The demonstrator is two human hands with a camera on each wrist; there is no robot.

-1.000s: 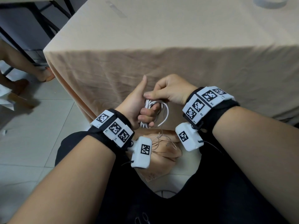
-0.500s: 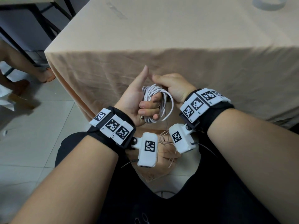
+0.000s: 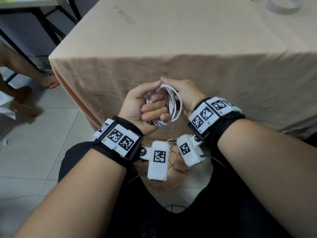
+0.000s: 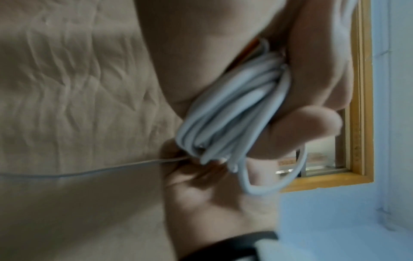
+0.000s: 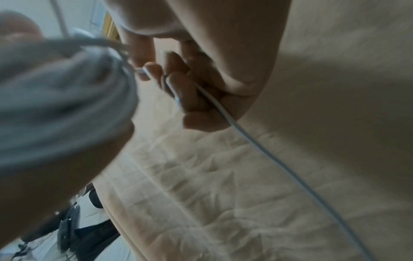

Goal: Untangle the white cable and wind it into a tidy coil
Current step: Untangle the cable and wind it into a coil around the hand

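Observation:
The white cable is wound into a coil of several loops in front of the table's hanging cloth. My left hand grips the coil, fingers curled through it, thumb leaning toward the right hand. My right hand sits at the coil's upper right and pinches the cable at the top. In the left wrist view the coil lies bunched under my left fingers, one loop hanging looser. In the right wrist view my right fingers pinch a free strand that trails away down to the right; the coil is a blur at left.
The table, draped in beige cloth, stands directly ahead, with a tape roll at its far right. Another person's foot rests on the tiled floor at left. A tan object with thin wires lies between my knees.
Both hands have risen slightly. My left thumb, upright before, has folded toward the right fingers. My right hand has carried the cable over the top of the coil, whose loops stand wider.

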